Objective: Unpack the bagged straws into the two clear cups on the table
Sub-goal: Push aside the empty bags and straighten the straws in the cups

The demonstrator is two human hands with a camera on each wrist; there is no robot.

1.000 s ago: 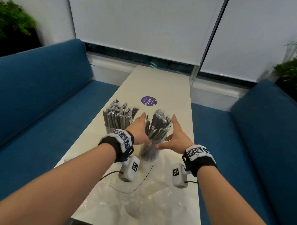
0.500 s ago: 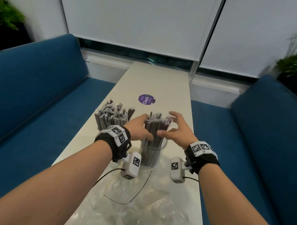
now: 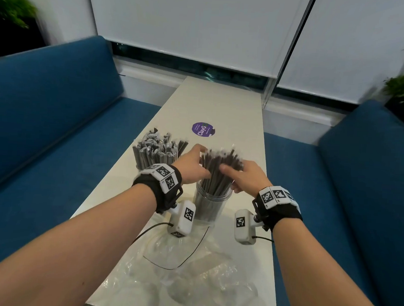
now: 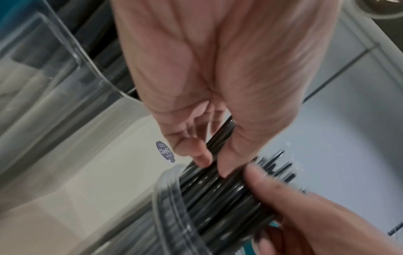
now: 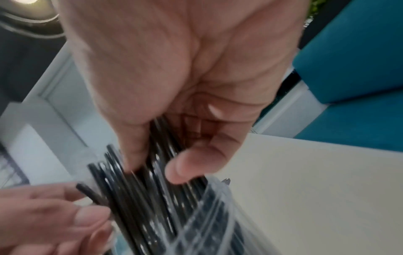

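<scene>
A clear cup [image 3: 209,206] stands mid-table, packed with black straws [image 3: 216,179] that fan out above its rim. My left hand [image 3: 200,162] grips the bundle from the left, its thumb and fingers [image 4: 202,158] curled round the straws [image 4: 218,189]. From the right, my right hand [image 3: 230,170] holds the same bundle, with the thumb [image 5: 187,165] and fingers curled round the straws [image 5: 139,198] just above the cup's rim [image 5: 209,215]. A second bunch of wrapped straws [image 3: 157,148] stands in the other cup, mostly hidden behind my left wrist.
Crumpled clear plastic bags [image 3: 190,284] and a black cable [image 3: 175,266] lie on the near end of the white table [image 3: 221,102]. A purple round sticker [image 3: 203,129] sits beyond the cups. Blue sofas [image 3: 47,123] flank the table on both sides.
Both hands went from lying open against the sides of the bundle to curling round it. The straw tops now fan out and lean right.
</scene>
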